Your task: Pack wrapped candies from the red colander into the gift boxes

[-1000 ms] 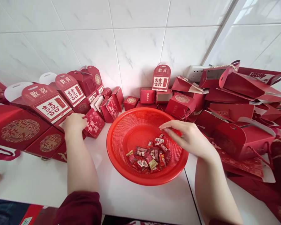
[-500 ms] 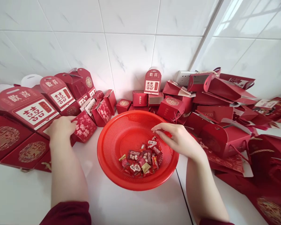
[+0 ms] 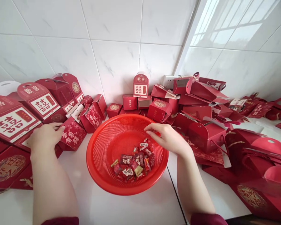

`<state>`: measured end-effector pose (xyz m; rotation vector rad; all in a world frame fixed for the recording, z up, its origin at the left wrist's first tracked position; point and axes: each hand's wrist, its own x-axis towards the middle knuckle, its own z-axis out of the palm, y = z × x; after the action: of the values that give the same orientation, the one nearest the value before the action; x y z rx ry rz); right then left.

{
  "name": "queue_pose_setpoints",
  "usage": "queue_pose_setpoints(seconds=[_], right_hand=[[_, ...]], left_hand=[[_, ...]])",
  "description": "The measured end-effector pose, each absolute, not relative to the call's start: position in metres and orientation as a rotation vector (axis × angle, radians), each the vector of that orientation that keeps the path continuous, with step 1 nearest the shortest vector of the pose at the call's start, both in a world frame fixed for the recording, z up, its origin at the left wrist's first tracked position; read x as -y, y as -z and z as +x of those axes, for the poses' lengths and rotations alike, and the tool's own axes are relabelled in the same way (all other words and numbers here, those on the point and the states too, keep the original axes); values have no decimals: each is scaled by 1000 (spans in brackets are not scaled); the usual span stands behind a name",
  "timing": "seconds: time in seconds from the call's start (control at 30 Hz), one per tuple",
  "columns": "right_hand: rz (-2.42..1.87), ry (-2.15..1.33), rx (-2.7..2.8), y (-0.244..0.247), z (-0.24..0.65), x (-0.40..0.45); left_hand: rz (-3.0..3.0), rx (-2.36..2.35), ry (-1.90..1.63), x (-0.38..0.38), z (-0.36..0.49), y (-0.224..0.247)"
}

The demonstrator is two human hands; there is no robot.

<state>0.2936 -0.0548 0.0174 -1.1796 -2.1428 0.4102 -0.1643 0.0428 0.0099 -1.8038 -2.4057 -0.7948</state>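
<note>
Your left hand (image 3: 45, 136) is at the flowered box (image 3: 72, 136), fingertips at its upper left side, while your right hand (image 3: 165, 136) hangs over the right part of the basket (image 3: 126, 190). That reads as one hand at the boxes and the other by the candies (image 3: 133, 162); from this pose, picking up a candy would call for lowering your right fingers past the rim and closing them on a wrapper. Your right grip is loose and slightly curled, with nothing visible in it; whether your left grip has hold of the flowered box or only touches it, you can't tell from here. The flowered box sits left of the basket on the table (image 3: 103, 209), its printed face turned toward you and somewhat right; its long axis isn't clear. The basket is round, so it has no long axis; it opens upward, between the table's near edge and the boxes along the far edge. The candies lie loose in its lower right half, pointing several ways. The handled boxes (image 3: 44, 106) stand toward the table's left edge, and a jumbled pile (image 3: 207, 136) lies to the basket's right.
</note>
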Motion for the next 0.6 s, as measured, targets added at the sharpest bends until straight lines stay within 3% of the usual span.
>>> queue_pose_setpoints(seconds=[0.1,0.33,0.6], right_hand=[[-1185,-364,2038,-13,299,49],[-1822,-37,1321,-12,342,-16],[-2052,9,1493,-34,346,-93]], left_hand=[[-1567,2418,564,-21,-141,-33],[-1809,1875,859,22,-76,-57],[-2156,1233,986,32,-31,-48]])
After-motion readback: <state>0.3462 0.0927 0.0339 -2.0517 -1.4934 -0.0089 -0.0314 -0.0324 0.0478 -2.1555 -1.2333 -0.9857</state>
